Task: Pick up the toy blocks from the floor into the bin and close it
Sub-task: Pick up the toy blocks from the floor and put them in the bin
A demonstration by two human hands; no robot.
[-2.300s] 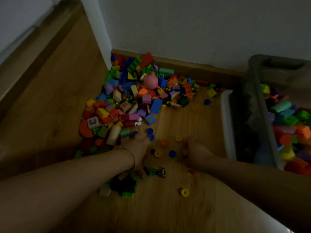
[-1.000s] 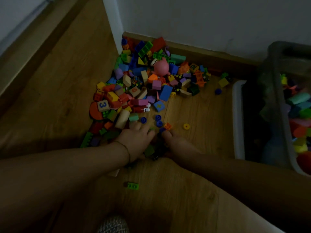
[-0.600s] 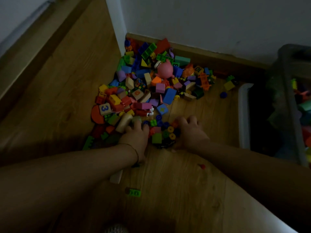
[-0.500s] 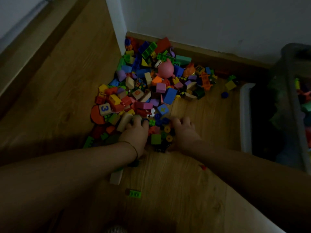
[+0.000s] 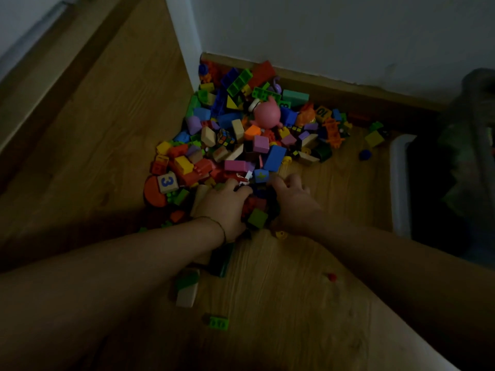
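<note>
My left hand (image 5: 223,207) and right hand (image 5: 292,202) curl round a small clump of colourful plastic toy blocks (image 5: 257,212) on the wooden floor (image 5: 281,303).

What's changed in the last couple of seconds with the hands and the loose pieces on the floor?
Both hands swept inward: the left hand and right hand, apart before, now cup the small blocks, gathered from where they lay scattered, between them at the near edge of the pile. The pink toy and lone green brick lie as before.
</note>
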